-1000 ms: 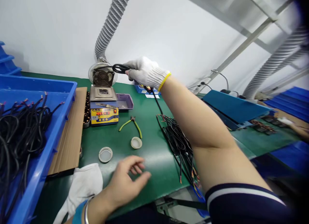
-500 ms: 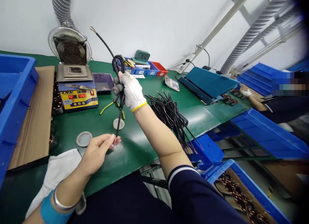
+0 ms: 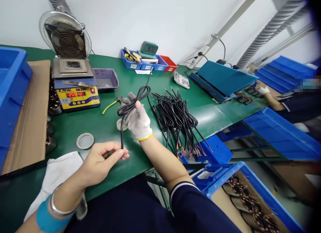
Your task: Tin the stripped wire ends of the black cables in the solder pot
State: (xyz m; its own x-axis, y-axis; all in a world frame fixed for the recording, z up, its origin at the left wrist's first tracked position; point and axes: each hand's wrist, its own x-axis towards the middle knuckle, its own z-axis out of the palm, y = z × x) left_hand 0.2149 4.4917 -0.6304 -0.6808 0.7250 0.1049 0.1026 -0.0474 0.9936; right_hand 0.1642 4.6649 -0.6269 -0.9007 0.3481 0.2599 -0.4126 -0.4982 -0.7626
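A bundled black cable (image 3: 142, 93) lies across the palm of my right hand (image 3: 137, 121), which wears a white glove with grey fingers and has its thumb over the coil. One end of the cable hangs down to my bare left hand (image 3: 105, 161), where thumb and fingers pinch it; the wire tips there are mostly hidden. The other end points up toward the back of the bench. Right of my gloved hand lies a pile of similar black cables (image 3: 175, 116), bare coloured wires at their near ends. Green-handled cutters (image 3: 110, 106) lie behind my hands.
A yellow-and-blue solder pot (image 3: 76, 96) stands at left, near a purple tray (image 3: 106, 80). Round dishes (image 3: 85, 141) and a white glove (image 3: 56, 179) lie nearer. Blue bins (image 3: 15, 82) flank the bench (image 3: 140, 162). A co-worker's gloved hand (image 3: 263, 90) is at far right.
My right hand has lowered and turned palm up, tipping the cable bundle over to the right. My left hand still pinches the lower end. The view has shifted slightly.
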